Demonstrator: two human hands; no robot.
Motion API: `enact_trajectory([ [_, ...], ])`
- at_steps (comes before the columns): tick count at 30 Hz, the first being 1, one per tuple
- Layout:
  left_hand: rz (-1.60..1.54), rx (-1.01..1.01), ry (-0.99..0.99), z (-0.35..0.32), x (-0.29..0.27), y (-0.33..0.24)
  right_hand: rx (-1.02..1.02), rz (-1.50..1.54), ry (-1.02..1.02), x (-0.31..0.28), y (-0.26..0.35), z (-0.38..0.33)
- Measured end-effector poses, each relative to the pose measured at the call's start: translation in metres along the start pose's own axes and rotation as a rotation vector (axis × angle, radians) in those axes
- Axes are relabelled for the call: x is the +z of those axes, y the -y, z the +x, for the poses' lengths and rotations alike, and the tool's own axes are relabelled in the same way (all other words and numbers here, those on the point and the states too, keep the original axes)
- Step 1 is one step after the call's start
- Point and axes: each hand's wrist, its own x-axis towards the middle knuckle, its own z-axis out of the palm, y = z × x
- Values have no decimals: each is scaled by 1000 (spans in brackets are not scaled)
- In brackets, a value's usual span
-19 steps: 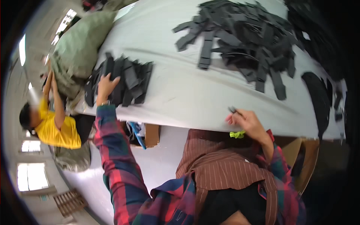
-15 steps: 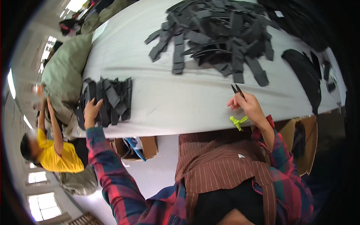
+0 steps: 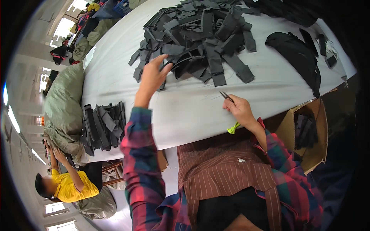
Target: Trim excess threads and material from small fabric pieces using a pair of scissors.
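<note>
Lying on the bench [image 3: 185, 117] in the head view: one large heap of dark strips [image 3: 208, 27], far middle, and one smaller stack [image 3: 102, 129], left; overlap prevents counting single strips. The left hand [image 3: 152, 78] has its fingers apart; the heap's near-left edge lies at the fingertips, contact indiscernible. The right hand [image 3: 240, 110] has its fingers clamped on one black two-pointed tool [image 3: 226, 96], nearer than the heap.

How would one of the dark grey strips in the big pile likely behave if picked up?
A strip is probably light, as it looks thin and narrow. It would likely flex rather than hang limp: several lie straight, while some in the pile curve. It may drag neighbours along, since the strips overlap near the left hand.
</note>
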Motion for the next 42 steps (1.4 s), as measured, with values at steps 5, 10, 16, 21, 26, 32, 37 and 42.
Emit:
enact_trajectory([
  [5,35,-189,121,18,62,7,-109,-51,-4,1,10,-2],
  [10,71,-126,-28,-6,63,-29,-141,-75,7,-4,8,-4],
  [16,308,47,-2,-29,41,-42,10,136,37,-13,17,7],
  [21,329,47,5,-42,37,-39,-286,-452,-121,-11,63,59],
  [26,290,66,6,-35,44,-48,-177,-399,-120,-5,62,113],
  [32,259,48,-33,-36,47,-44,-51,-473,-114,14,63,141],
  [37,210,-13,-32,-43,50,-40,-150,-509,-111,27,62,131],
  [42,66,-137,-15,-54,55,-40,-330,-607,-202,33,52,112],
])
